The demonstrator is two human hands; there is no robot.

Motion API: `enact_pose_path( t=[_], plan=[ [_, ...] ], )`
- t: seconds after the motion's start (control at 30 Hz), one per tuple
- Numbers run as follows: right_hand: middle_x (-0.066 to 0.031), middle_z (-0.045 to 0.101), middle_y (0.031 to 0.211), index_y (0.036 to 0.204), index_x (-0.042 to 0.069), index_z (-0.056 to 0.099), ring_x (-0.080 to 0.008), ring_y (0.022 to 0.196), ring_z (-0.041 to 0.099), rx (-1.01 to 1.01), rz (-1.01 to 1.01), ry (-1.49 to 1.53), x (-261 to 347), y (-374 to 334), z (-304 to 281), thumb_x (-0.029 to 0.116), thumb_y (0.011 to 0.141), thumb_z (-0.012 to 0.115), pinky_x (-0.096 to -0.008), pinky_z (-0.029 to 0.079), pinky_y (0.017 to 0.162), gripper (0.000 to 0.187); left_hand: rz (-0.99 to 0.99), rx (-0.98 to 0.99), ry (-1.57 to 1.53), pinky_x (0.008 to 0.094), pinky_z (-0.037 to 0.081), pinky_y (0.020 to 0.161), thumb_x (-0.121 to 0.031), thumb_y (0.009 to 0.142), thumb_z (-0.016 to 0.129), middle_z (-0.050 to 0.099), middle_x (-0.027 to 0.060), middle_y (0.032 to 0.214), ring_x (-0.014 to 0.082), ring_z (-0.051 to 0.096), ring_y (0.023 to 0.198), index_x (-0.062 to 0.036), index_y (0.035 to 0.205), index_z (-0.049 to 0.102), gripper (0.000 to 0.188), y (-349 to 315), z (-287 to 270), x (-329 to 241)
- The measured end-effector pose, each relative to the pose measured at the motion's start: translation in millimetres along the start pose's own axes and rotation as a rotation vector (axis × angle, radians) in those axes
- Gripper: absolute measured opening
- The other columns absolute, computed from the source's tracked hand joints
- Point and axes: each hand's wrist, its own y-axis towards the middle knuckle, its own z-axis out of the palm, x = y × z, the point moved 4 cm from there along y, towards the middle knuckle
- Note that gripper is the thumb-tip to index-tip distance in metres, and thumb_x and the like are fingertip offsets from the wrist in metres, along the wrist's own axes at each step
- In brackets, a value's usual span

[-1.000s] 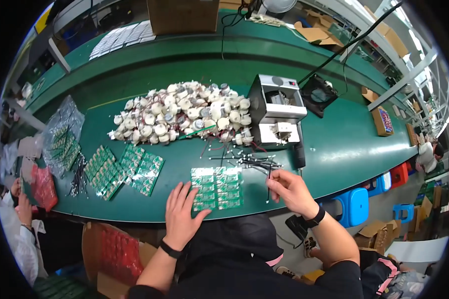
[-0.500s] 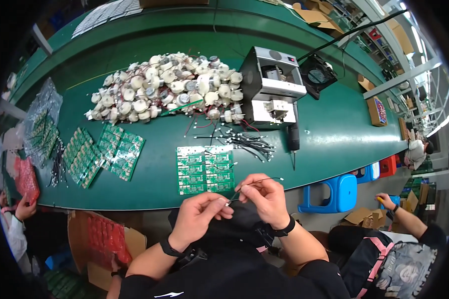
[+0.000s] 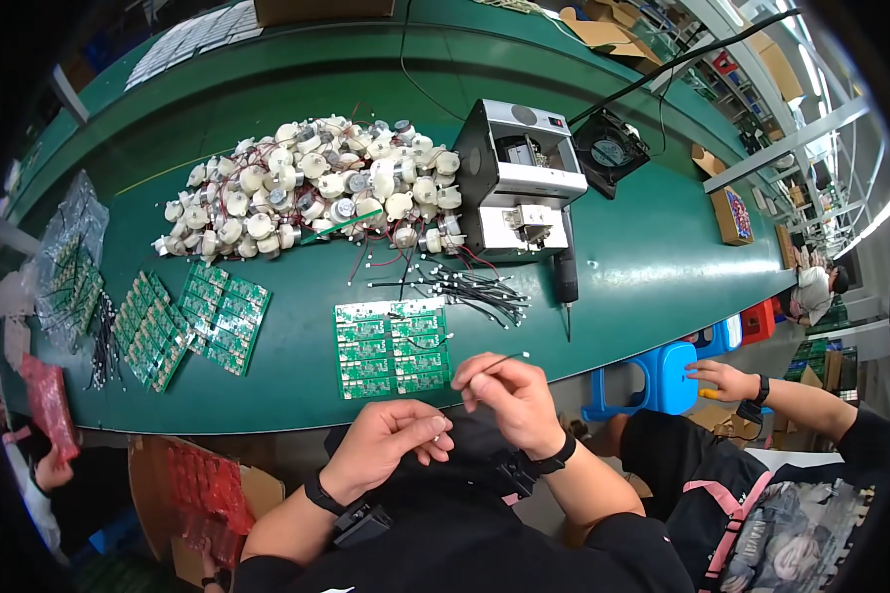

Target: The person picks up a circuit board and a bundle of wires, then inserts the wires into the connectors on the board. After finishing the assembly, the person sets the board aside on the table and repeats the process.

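Observation:
My right hand (image 3: 512, 400) pinches a thin black cable (image 3: 504, 359) between thumb and forefinger. The cable's free end, with a small white connector, sticks out to the right. Lower and to the left, my left hand (image 3: 391, 440) is closed, thumb against fingers, with a small white piece (image 3: 437, 438) at the fingertips. Whether this piece joins the cable cannot be made out. Both hands are raised just off the table's near edge. Beyond them lies a green circuit board panel (image 3: 364, 353) with a black cable across it. A pile of black cables with white connectors (image 3: 480, 292) lies behind the panel.
A heap of white motors (image 3: 307, 183) covers the table's back. Beside it stand a grey machine (image 3: 524, 183) and a black screwdriver (image 3: 566, 282). More circuit board panels (image 3: 222, 316) lie left. A blue stool (image 3: 667, 381) and a co-worker's hand (image 3: 727, 381) are at right.
My hands have drawn apart slightly, and the cable no longer shows clearly between them. The view has shifted a little. At right, the co-worker's hand has moved left to the blue stool.

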Motion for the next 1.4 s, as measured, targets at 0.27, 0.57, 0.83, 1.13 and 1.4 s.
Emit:
enact_pose_path(
  t=[0.27, 0.57, 0.83, 1.13, 1.4],
  plan=[
    [-0.0092, 0.072, 0.101, 0.112, -0.003, 0.072, -0.0121, 0.078, 0.061, -0.233, 0.139, 0.226, 0, 5, -4, 0.013, 0.112, 0.056, -0.0286, 0.05, 0.07, 0.023, 0.412, -0.192, 0.7, 0.0268, 0.062, 0.072, -0.01, 0.095, 0.082, 0.081, 0.0112, 0.094, 0.0165, 0.079, 0.082, 0.0014, 0.115, 0.075, 0.024, -4, 10, -11],
    [-0.0141, 0.071, 0.085, 0.108, 0.0, 0.077, -0.0281, 0.076, 0.069, 0.126, -0.212, -0.791, 50, 23, 21, 0.0, 0.097, 0.069, -0.0369, 0.053, 0.071, 0.014, 0.686, -0.655, 0.937, 0.0298, 0.061, 0.07, -0.009, 0.091, 0.084, 0.081, 0.0102, 0.092, 0.0193, 0.078, 0.076, -0.0011, 0.116, 0.075, 0.028, -64, -51, -35],
    [-0.0127, 0.069, 0.077, 0.103, 0.0, 0.078, -0.0239, 0.067, 0.067, 0.212, -0.194, -0.86, 47, 34, 17, -0.001, 0.095, 0.069, -0.0351, 0.051, 0.063, 0.012, 0.566, -1.779, 1.338, 0.039, 0.059, 0.089, -0.028, 0.09, 0.087, 0.076, 0.0196, 0.119, 0.0318, 0.075, 0.106, 0.004, 0.124, 0.071, 0.05, -162, -183, -93],
    [-0.0116, 0.073, 0.08, 0.101, -0.001, 0.078, -0.0204, 0.068, 0.07, 0.251, -0.264, -0.731, 46, 23, 33, 0.0, 0.097, 0.069, -0.0313, 0.053, 0.064, 0.01, 0.185, -1.744, 0.876, 0.0449, 0.059, 0.092, -0.044, 0.08, 0.093, 0.077, 0.0175, 0.115, 0.0304, 0.075, 0.099, 0.0066, 0.143, 0.057, 0.088, -187, -313, -90],
    [-0.0046, 0.069, 0.075, 0.106, -0.004, 0.074, -0.0104, 0.063, 0.063, 0.119, 0.017, -0.399, 43, 20, 32, 0.01, 0.106, 0.064, -0.0276, 0.049, 0.059, 0.017, 0.691, -1.363, 0.138, 0.0342, 0.057, 0.074, -0.022, 0.096, 0.081, 0.072, 0.0061, 0.104, 0.0152, 0.069, 0.087, 0.0002, 0.114, 0.067, 0.031, -173, -292, -98]
  ],
)
